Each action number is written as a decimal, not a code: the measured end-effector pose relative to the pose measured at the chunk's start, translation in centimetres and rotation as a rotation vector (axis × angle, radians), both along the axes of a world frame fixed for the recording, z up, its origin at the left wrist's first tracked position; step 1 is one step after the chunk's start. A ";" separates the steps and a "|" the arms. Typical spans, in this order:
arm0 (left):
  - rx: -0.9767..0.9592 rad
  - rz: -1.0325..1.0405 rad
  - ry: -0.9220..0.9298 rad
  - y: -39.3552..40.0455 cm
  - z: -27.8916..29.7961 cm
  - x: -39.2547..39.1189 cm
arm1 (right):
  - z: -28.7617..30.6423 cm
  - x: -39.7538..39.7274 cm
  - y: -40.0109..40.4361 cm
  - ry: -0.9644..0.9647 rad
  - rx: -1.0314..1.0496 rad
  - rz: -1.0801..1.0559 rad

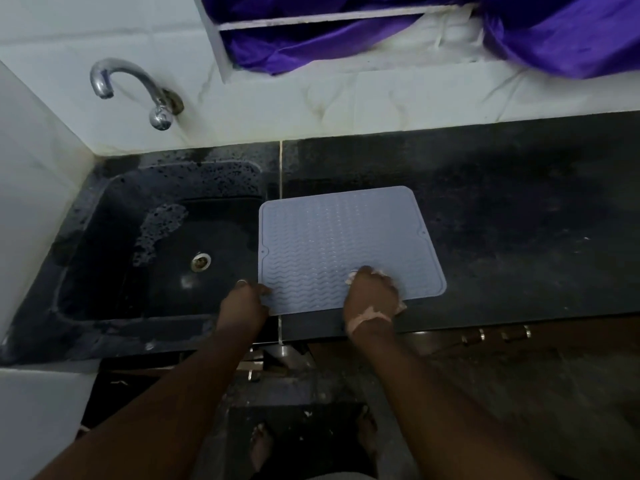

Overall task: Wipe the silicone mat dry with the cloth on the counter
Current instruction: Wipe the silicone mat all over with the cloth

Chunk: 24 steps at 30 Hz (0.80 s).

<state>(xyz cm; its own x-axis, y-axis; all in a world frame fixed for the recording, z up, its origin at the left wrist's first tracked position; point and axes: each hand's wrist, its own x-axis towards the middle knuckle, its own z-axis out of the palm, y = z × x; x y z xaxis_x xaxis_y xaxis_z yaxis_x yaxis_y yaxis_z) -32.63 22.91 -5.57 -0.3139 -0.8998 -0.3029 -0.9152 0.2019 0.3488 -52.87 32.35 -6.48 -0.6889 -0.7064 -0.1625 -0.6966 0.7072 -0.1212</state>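
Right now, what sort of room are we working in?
Most likely a home kitchen: a dark stone counter with a sunken sink, a wall tap over it, and tiled walls.

Both forearms come into view bare from the bottom edge up to the fingers, no sleeves on either. On the left hand [244, 299], a thin pale metal ring [241, 282] glints on one finger, right out at the far knuckles. The right hand [372, 294] wears no ring that can be seen. Down below, between the two arms, bare feet [262, 445] show on the dark floor, blurred.
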 end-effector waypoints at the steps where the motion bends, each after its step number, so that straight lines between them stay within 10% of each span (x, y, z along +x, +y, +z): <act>1: -0.008 -0.016 0.008 0.0 -0.1 0.2 | 0.2 2.8 -0.7 -0.042 0.019 0.037; 6: -0.038 -0.164 0.074 -0.6 -0.3 1.6 | 1.9 11.3 -2.8 -0.313 -0.106 0.365; 9: 0.009 -0.204 0.086 -1.5 -0.4 2.3 | 3.6 6.6 -1.9 -0.543 -0.306 0.162; 16: -0.037 -0.242 0.131 -2.4 -0.9 3.2 | 2.4 -3.8 0.7 -0.199 -0.043 -0.260; 20: -0.100 -0.278 -0.024 -2.2 -1.9 4.1 | 1.4 7.0 -1.6 0.072 0.027 -0.032; 24: -0.120 -0.278 0.029 -2.7 -2.1 4.3 | 1.8 16.1 -4.5 -0.099 -0.037 0.331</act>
